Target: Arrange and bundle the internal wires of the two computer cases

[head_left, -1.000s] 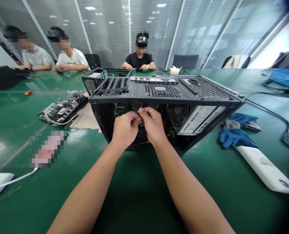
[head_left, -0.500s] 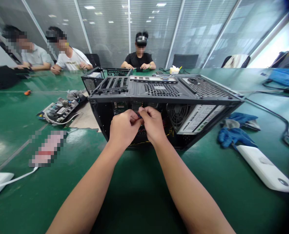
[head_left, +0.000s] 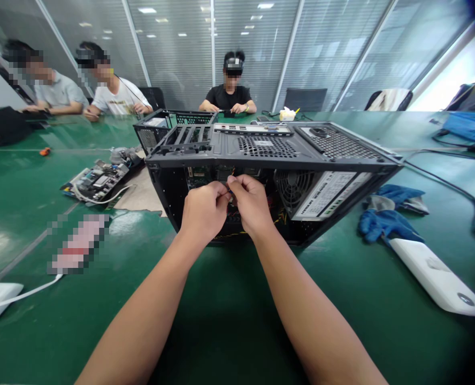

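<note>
A black computer case (head_left: 183,152) lies on its side on the green table, its open side facing me. My left hand (head_left: 205,211) and my right hand (head_left: 251,203) meet in that opening, both closed in a pinch. Thin wires (head_left: 233,170) with an orange strand rise just above their fingertips. Fingers hide most of what they grip, and the wire ends cannot be made out. Behind them, part of a circuit board (head_left: 199,173) shows. To the right of my right hand sits the power supply (head_left: 321,198) with its round fan grille, inside the case.
On the left lie a motherboard (head_left: 101,179) with a white cable, a cardboard sheet (head_left: 145,192) and a blurred pink phone (head_left: 81,243). Blue gloves (head_left: 385,224), a white power bank (head_left: 434,272) and a black cable (head_left: 454,184) lie right. Several people sit across the table.
My left hand's fingers have shifted slightly, its thumb drawing a little back from the right hand. My right hand and the case stay in place.
</note>
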`<state>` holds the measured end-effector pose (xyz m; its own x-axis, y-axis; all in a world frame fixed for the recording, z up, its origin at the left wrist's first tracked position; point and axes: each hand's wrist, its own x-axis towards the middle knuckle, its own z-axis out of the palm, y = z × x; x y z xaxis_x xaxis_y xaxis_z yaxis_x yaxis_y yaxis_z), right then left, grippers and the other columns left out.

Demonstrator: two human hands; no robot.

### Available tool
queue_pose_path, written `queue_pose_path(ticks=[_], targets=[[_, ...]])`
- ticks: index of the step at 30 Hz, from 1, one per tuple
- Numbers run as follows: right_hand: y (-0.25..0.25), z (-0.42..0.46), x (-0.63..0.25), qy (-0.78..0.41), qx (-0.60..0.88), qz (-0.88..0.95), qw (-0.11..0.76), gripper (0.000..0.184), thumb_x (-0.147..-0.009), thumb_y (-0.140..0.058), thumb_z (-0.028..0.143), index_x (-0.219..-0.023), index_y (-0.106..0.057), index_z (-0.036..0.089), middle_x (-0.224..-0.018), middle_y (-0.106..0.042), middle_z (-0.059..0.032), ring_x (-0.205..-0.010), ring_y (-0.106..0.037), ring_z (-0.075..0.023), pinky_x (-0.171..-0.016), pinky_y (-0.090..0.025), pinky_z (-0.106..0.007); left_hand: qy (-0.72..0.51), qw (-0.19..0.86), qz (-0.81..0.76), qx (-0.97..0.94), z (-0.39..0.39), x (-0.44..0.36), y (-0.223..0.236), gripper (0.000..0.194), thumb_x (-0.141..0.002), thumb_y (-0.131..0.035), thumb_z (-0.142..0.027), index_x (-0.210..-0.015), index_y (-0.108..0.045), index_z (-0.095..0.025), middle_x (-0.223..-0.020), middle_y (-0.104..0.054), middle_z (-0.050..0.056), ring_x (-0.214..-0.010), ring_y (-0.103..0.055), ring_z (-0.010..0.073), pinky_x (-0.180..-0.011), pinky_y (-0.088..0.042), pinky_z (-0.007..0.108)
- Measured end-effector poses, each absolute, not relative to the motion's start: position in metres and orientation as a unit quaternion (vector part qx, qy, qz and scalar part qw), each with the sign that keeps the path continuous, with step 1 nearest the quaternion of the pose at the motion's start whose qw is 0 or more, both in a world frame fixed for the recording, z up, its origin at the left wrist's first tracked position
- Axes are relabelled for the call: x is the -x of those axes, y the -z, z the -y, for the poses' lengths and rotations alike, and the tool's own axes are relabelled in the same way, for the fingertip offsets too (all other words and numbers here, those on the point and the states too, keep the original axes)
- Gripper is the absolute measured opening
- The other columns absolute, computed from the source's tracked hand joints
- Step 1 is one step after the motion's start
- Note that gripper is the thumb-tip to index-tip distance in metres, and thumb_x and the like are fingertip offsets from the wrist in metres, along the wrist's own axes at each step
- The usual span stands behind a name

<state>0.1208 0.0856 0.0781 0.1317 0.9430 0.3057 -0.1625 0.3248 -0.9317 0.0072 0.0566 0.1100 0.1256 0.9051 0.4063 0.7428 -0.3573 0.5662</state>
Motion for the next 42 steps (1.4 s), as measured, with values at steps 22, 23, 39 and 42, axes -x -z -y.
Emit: queue_pose_path(ticks=[22,23,39,42], targets=[[-0.0797,-0.0848,-0.1212,-0.439,0.395,0.494,0.638,0.031,-0.081,-0.066,0.041,-0.062,-0.050,0.021,-0.061,-0.039,0.0047,-0.059,-0.036,-0.0110,-0.059,-0.034,-0.028,-0.339,0.098,-0.560,-0.749,-0.0564,-0.0068,-0.1094,0.017,-0.089,-0.052,-0.018,-0.082,-0.068,-0.018,-0.070,-0.070,0.003,-0.062,-0.064,0.0161,-0.062,-0.044,0.027],[-0.0800,-0.0847,-0.1212,-0.439,0.396,0.494,0.637,0.031,-0.081,-0.066,0.041,-0.062,-0.050,0.021,-0.061,-0.039,0.0048,-0.059,-0.035,-0.0110,-0.059,-0.034,-0.028,-0.337,0.099,-0.561,-0.749,-0.0564,-0.0071,-0.1098,0.017,-0.089,-0.052,-0.018,-0.083,-0.068,-0.018,-0.071,-0.071,0.003,-0.062,-0.063,0.0161,-0.062,-0.044,0.027],[-0.0807,-0.0847,-0.1205,-0.441,0.404,0.497,0.629,0.033,-0.080,-0.064,0.046,-0.064,-0.050,0.022,-0.062,-0.041,0.0044,-0.059,-0.039,-0.0113,-0.059,-0.037,-0.028,-0.352,0.111,-0.546,-0.752,-0.0571,-0.0079,-0.1080,0.011,-0.086,-0.057,-0.019,-0.081,-0.067,-0.018,-0.075,-0.072,0.004,-0.068,-0.066,0.0168,-0.066,-0.047,0.028],[-0.0805,-0.0846,-0.1199,-0.449,0.400,0.495,0.627,0.032,-0.080,-0.064,0.045,-0.065,-0.051,0.021,-0.063,-0.044,0.0038,-0.061,-0.042,-0.0115,-0.059,-0.037,-0.028,-0.352,0.108,-0.538,-0.758,-0.0570,-0.0080,-0.1079,0.011,-0.085,-0.056,-0.019,-0.077,-0.064,-0.018,-0.072,-0.071,0.003,-0.066,-0.064,0.0162,-0.064,-0.045,0.027]])
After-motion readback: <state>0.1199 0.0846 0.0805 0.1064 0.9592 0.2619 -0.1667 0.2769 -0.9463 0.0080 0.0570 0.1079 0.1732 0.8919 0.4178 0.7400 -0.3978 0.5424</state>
